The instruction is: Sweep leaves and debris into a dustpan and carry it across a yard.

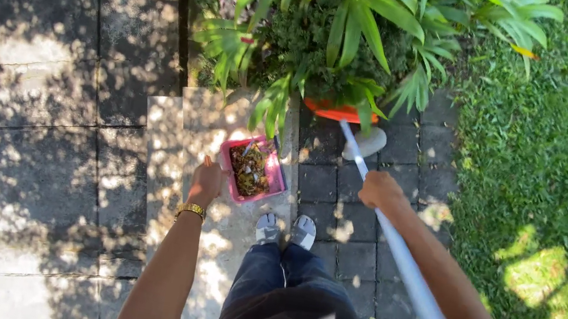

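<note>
Glossy pink plastic tub (252,170), smooth pale pole (398,253), rough stone paving (33,67).

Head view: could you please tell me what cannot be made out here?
- Orange pot: mostly hidden by green leaves.
- Long pole in the right hand: its pale far end is partly behind leaves.
- Pink dustpan at the left hand: debris too small to identify; grip unclear.

Gold wristband (192,209), dark trousers (291,305), grey shoes (286,230)
</note>
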